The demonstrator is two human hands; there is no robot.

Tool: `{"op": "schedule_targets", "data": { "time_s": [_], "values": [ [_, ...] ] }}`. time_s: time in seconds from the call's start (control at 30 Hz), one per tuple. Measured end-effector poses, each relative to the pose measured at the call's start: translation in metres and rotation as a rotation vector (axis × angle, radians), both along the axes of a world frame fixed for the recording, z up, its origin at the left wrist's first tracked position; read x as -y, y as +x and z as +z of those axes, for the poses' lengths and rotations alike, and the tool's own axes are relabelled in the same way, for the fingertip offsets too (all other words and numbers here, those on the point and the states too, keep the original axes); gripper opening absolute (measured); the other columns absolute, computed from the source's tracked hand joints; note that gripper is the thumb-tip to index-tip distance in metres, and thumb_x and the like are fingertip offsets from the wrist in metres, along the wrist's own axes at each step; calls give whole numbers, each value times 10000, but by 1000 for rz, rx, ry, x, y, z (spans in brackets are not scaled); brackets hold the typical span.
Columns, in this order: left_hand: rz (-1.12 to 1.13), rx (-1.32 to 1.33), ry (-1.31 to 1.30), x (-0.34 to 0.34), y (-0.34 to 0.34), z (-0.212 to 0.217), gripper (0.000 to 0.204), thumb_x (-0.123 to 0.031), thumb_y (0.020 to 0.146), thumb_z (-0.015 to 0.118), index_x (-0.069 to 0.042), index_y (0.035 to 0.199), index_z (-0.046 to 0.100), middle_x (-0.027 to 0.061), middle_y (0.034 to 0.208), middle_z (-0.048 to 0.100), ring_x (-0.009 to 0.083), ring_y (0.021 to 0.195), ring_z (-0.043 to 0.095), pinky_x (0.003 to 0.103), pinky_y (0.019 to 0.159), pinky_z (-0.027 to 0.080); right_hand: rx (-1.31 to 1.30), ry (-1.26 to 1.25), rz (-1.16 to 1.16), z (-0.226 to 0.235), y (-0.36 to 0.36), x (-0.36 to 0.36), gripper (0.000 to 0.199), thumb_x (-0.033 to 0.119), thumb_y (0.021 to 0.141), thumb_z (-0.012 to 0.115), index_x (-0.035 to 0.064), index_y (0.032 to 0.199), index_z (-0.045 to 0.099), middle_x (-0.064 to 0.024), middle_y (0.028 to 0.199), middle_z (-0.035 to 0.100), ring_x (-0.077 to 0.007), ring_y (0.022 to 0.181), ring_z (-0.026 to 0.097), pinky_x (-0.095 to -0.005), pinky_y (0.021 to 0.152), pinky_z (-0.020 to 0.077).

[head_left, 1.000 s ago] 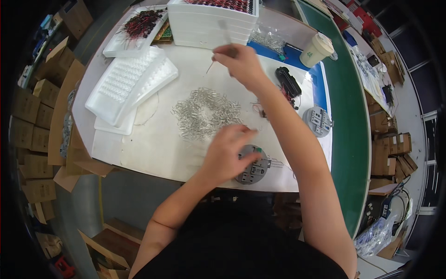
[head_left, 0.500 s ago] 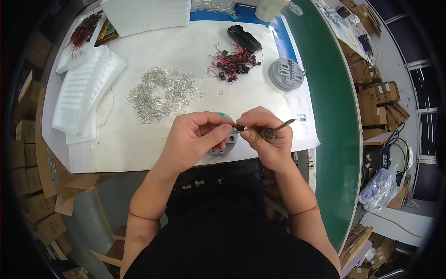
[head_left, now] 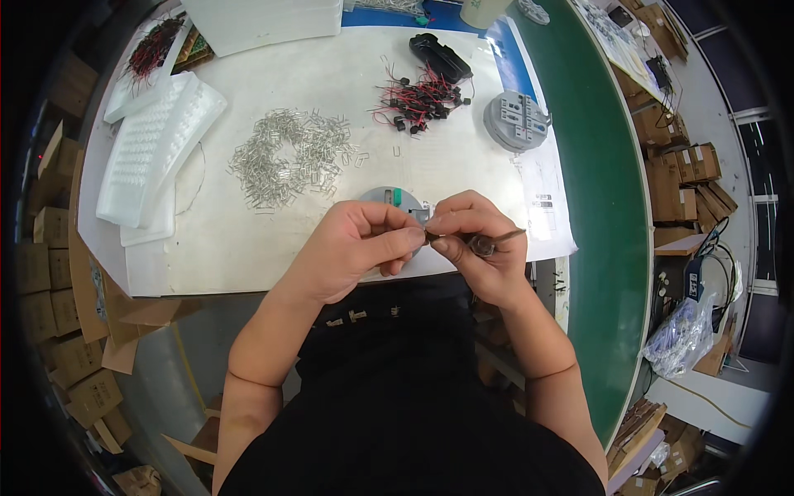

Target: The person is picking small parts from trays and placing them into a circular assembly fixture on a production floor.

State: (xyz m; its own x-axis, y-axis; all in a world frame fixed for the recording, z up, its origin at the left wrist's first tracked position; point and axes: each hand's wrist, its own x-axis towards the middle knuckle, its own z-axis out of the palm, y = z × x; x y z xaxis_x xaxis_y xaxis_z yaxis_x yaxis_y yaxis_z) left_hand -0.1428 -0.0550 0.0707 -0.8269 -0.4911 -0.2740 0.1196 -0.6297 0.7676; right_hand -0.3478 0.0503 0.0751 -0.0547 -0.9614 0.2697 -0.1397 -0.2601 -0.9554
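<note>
My left hand (head_left: 351,250) and my right hand (head_left: 482,252) meet at the table's front edge, fingertips pinched together. Between them is a small dark part (head_left: 429,237), mostly covered by the fingers. A slim dark tool (head_left: 506,236) with a rounded, glassy-looking section is tucked in my right hand, its narrow end pointing right. Partly hidden behind my hands sits a round grey fixture (head_left: 376,197) with a green piece (head_left: 397,197) on it. Farther back lie small black parts with red wires (head_left: 420,101), beside a black curved casing (head_left: 440,58).
Left of centre is a heap of U-shaped metal pieces (head_left: 289,157). White foam trays (head_left: 153,157) lie at the left, a white box (head_left: 260,21) at the back. Another round grey fixture (head_left: 516,122) stands at the right. Cardboard boxes (head_left: 74,355) are stacked beyond the table.
My fingertips have closed further over the small dark part. The table appears slightly higher in view, and more of the round fixture and its green piece shows behind my hands.
</note>
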Motion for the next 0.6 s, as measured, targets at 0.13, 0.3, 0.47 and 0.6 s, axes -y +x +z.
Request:
{"op": "schedule_targets", "data": {
  "time_s": [0.13, 0.3, 0.47, 0.6],
  "values": [
    [17, -23, 11, -4, -3, -3, 134, -100, 972, 758, 22, 1025, 743, 7, 843, 683, 75, 743, 636, 227, 665, 509, 347, 269, 8, -4, 3, -6, 194, -57, 932, 749, -30, 1119, 708, -105, 1093, 674, -160, 949, 645, -268, 792, 530],
    [101, 73, -158, -8, -3, -8, 150, -120, 957, 779, 18, 998, 738, 8, 820, 684, 62, 712, 616, 220, 668, 499, -39, 103, -73, -17, 4, -6, 179, -57, 941, 729, -10, 1113, 711, -98, 1078, 690, -171, 857, 659, -285, 717, 542],
    [202, 448, -717, -18, 7, -19, 145, -108, 878, 814, -17, 974, 755, 46, 889, 703, 123, 780, 645, 266, 734, 521, -444, 123, -139, -14, 13, -6, 215, -63, 900, 734, 19, 1099, 725, -111, 1041, 702, -251, 806, 701, -340, 690, 565],
    [256, 574, -1264, -21, 0, -45, 175, -97, 774, 829, -67, 938, 777, 100, 1077, 690, 251, 1033, 639, 370, 910, 514, -750, 229, -116, -20, 17, -1, 232, -49, 861, 733, 45, 1073, 737, -138, 1018, 690, -344, 840, 714, -390, 725, 582]
  ]
}}
